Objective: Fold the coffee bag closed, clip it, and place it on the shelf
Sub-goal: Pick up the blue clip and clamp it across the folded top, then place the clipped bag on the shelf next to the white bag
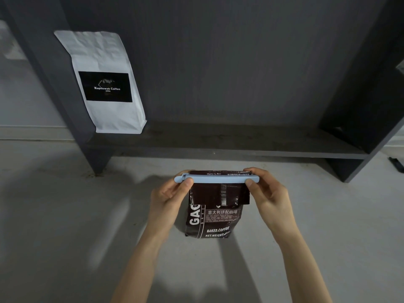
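Shelved white bag (102,82) reads, seemingly, "Kepiluwak Coffee 1896".

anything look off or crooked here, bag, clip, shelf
Nothing serious. The white coffee bag on the shelf appears to lean, though the wide lens may exaggerate that. The blue clip sits level across the dark coffee bag, a hand at each end. No spills visible.
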Tool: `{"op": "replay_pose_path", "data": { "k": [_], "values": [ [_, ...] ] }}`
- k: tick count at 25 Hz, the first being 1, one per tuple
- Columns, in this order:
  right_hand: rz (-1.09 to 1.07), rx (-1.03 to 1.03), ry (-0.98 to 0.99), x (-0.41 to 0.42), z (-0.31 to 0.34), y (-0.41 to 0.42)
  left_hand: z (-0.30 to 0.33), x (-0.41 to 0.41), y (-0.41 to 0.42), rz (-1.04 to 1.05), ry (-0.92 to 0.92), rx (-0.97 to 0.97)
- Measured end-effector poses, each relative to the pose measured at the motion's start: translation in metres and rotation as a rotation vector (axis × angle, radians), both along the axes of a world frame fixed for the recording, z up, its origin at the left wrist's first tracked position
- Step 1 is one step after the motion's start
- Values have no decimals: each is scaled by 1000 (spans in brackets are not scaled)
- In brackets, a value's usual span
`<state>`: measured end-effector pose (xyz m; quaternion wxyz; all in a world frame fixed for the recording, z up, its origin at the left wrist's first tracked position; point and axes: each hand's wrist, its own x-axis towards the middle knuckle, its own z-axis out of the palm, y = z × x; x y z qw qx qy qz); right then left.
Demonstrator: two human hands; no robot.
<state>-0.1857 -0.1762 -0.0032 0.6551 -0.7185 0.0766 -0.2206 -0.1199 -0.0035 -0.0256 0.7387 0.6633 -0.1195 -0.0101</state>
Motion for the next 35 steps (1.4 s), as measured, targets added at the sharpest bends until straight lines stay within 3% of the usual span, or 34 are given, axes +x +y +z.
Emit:
{"op": "replay_pose_path", "data": {
  "k": [13,20,28,35],
  "values": [
    [0,-41,6,1,-3,2,0,-4,-7,52,-21,3],
    [-12,-69,46,3,-21,-2,-4,3,0,-97,-53,65],
    [109,-178,277,6,-52,-10,-35,12,14,-266,10,328],
    [46,-187,360,5,-56,-3,-58,18,20,-322,72,494]
  ]
}}
